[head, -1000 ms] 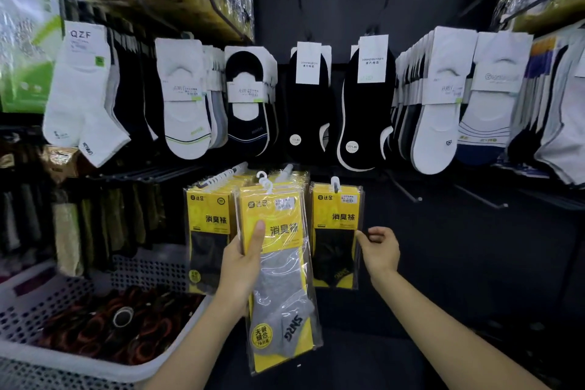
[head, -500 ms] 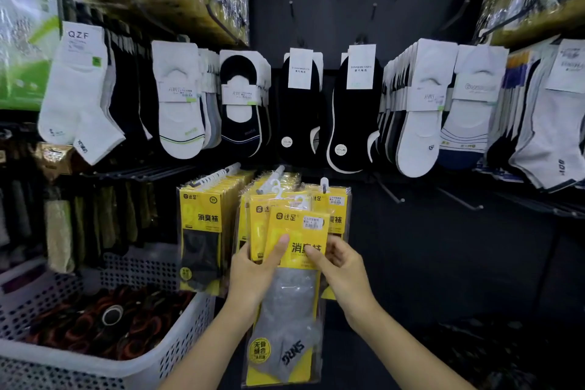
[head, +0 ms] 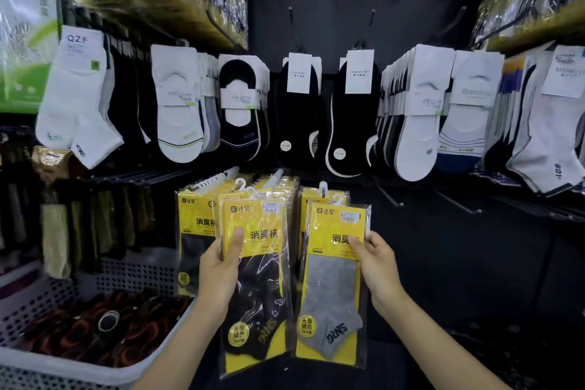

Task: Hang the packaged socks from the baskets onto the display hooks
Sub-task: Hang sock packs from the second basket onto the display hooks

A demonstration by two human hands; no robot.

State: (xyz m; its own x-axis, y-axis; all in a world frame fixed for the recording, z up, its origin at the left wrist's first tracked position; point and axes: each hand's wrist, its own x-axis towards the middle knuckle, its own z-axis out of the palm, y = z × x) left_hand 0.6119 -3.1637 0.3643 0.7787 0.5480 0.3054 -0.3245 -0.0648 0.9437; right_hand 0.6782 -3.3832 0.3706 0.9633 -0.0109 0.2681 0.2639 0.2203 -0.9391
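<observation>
Gripping a black sock pack [head: 259,294] with the left hand [head: 218,275]: thumb pressing flat on the yellow card front, fingers wrapping round the pack's left edge and going behind it. Holding that pack upright just right of the basket [head: 79,370], mostly above its rim, with the white hanger tab pointing up.

Pinching a grey sock pack [head: 332,294] with the right hand [head: 378,269]: thumb on the card front near the right edge, other fingers curling behind. Holding this one upright too, further right of the basket, side by side with the black one. Edges running close; can't tell whether touching. Also can't tell whether either tab is touching a hook.

Seeing stacks of matching yellow packs [head: 193,222] hanging up and right of the basket, directly behind the two held ones. Noting bare display hooks [head: 459,201] sticking out further right of the basket, at roughly the height of those stacks.

Spotting dark red-and-black goods [head: 95,329] lying inside the basket; too blurred for telling the kind.

Seeing carded socks [head: 177,104] hanging in a row high above the basket and running off to its right: white, black, some navy.
</observation>
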